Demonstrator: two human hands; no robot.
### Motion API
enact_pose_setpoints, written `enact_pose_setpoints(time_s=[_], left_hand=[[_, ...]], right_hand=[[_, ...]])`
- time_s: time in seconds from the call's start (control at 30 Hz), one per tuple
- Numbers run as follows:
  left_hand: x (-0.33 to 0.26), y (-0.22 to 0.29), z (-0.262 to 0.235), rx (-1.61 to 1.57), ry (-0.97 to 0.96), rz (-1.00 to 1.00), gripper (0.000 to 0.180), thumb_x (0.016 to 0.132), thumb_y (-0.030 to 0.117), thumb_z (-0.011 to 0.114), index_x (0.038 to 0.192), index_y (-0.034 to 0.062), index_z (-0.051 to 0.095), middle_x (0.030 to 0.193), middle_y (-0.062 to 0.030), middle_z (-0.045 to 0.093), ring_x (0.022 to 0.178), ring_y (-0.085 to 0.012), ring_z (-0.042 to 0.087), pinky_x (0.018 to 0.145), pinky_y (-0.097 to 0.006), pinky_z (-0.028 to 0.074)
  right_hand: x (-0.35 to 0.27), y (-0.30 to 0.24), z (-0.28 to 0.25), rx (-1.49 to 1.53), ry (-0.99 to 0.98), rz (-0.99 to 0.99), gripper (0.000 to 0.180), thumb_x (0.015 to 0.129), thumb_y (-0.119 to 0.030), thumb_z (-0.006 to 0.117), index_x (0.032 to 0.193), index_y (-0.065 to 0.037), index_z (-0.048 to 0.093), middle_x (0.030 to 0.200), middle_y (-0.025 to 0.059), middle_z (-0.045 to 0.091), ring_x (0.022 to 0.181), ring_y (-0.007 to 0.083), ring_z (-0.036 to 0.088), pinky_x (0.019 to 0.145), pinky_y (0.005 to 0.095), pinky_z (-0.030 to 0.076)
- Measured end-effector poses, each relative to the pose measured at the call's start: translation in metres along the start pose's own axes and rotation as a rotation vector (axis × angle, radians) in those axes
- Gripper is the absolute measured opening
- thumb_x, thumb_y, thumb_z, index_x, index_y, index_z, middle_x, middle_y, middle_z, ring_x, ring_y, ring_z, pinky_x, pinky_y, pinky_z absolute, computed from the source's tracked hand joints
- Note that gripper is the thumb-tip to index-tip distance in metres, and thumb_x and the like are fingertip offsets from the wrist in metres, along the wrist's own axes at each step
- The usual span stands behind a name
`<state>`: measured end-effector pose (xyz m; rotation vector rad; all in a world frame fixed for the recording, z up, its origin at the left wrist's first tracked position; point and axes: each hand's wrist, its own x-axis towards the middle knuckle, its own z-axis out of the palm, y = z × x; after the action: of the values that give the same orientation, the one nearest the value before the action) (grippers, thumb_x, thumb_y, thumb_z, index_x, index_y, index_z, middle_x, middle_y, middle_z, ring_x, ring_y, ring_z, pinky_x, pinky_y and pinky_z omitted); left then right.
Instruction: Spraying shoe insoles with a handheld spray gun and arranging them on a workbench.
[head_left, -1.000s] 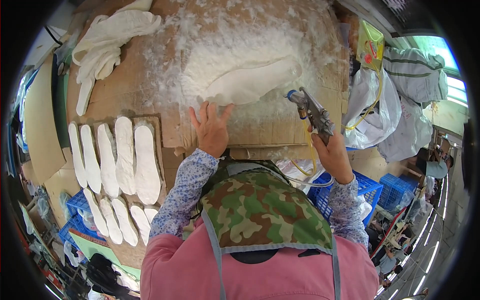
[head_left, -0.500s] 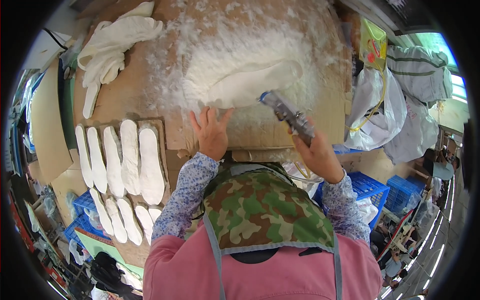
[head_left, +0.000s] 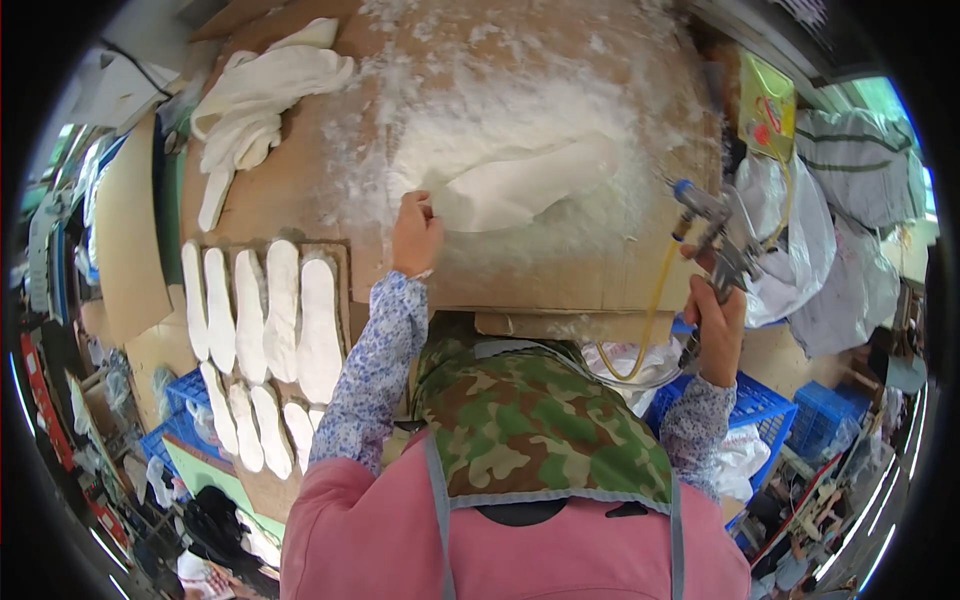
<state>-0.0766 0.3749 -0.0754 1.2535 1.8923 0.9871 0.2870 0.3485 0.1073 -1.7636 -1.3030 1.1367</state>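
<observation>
Spray gun (head_left: 715,235) now swung rightward, upright in clenched right hand (head_left: 718,325); left hand (head_left: 415,235) pinching white insole (head_left: 515,185).

I worked in a shoe workshop. White insoles (head_left: 270,310) lay in rows along my cardboard-covered bench's (head_left: 560,270) left edge. Blue crates (head_left: 760,405) crowded the floor.

- left hand (head_left: 416,235) pinching the edge of a white insole (head_left: 520,190) on the board (head_left: 600,270) (white fluff everywhere)
- right hand (head_left: 718,325) gripping a spray gun (head_left: 712,228)
</observation>
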Motion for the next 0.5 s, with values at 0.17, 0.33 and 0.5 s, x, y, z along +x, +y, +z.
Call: enact_pose_setpoints(time_s=[0.17, 0.33, 0.5], left_hand=[[0.016, 0.002, -0.003, -0.219, -0.134, -0.201, 0.032, 0.081, 0.004, 0.059, 0.112, -0.0045, 0.059, 0.096, -0.0114, 0.066, 0.083, -0.0217, 0.064, 0.074, -0.032, 0.052], [-0.01, 0.108, -0.056, -0.859, -0.244, -0.247, 0.034, 0.084, 0.003, 0.059, 0.117, -0.0035, 0.059, 0.104, -0.0066, 0.063, 0.095, -0.0155, 0.059, 0.085, -0.028, 0.048], [-0.057, 0.156, -0.13, -1.035, -0.145, -0.098, 0.031, 0.086, 0.009, 0.056, 0.116, 0.001, 0.058, 0.099, -0.0024, 0.06, 0.095, -0.0119, 0.057, 0.086, -0.027, 0.045]], right_hand=[[0.002, 0.032, -0.009, 0.167, 0.059, -0.034, 0.032, 0.09, -0.004, 0.055, 0.121, 0.004, 0.056, 0.102, 0.0043, 0.067, 0.052, 0.0037, 0.042, 0.046, 0.0208, 0.033], [0.005, 0.044, -0.012, 0.235, -0.023, 0.017, 0.031, 0.093, -0.007, 0.054, 0.122, 0.002, 0.057, 0.083, -0.0012, 0.059, 0.053, 0.0018, 0.037, 0.046, 0.02, 0.027], [0.013, 0.053, -0.021, 0.24, -0.039, -0.007, 0.031, 0.095, -0.012, 0.056, 0.124, -0.002, 0.062, 0.059, -0.0088, 0.031, 0.051, 0.0015, 0.027, 0.045, 0.0202, 0.019]])
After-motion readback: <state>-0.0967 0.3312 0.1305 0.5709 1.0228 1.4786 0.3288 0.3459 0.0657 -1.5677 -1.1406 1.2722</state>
